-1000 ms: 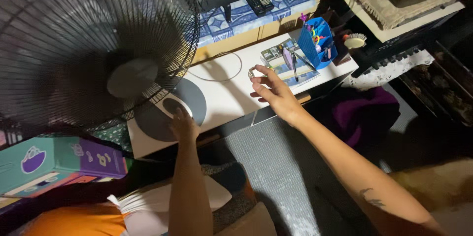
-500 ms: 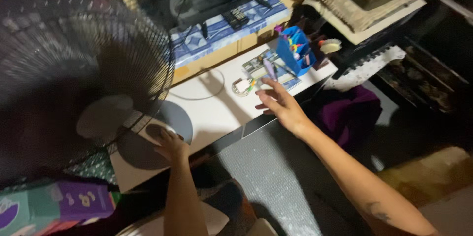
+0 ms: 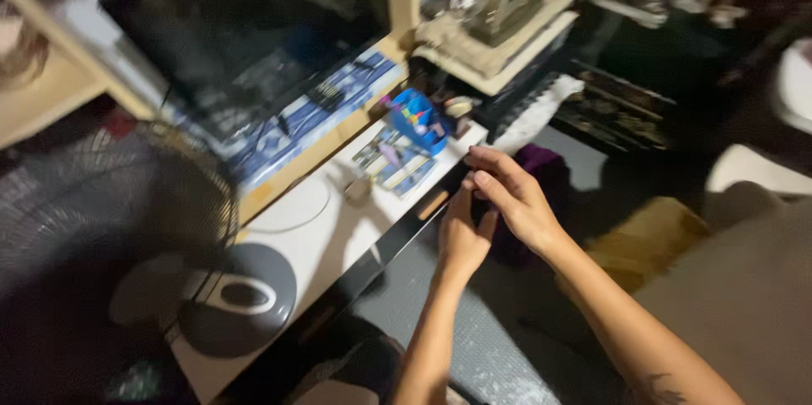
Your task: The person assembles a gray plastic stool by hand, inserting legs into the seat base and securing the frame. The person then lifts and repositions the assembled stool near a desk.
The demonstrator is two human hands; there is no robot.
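My left hand (image 3: 461, 236) and my right hand (image 3: 510, 199) meet above the dark front edge of a low white table (image 3: 321, 236). The right hand's fingers lie over the left hand's fingertips, and the motion blur hides whether anything small sits between them. On the table's far end stand a blue organiser (image 3: 419, 120) with coloured pens and some flat cards (image 3: 393, 164). A small pale object (image 3: 357, 189) lies on the white top near a thin looped cable (image 3: 292, 210).
A black standing fan (image 3: 101, 227) with a round grey base (image 3: 241, 299) fills the lower left. Behind the table is a dark screen (image 3: 245, 33) on a wooden shelf. Cluttered shelves stand at the right, with a purple cloth (image 3: 550, 172) and a tan cushion (image 3: 647, 240) on the floor.
My left hand left the fan's grey base and moved right to join my right hand, which pulled back from the table top. The view swung up and right.
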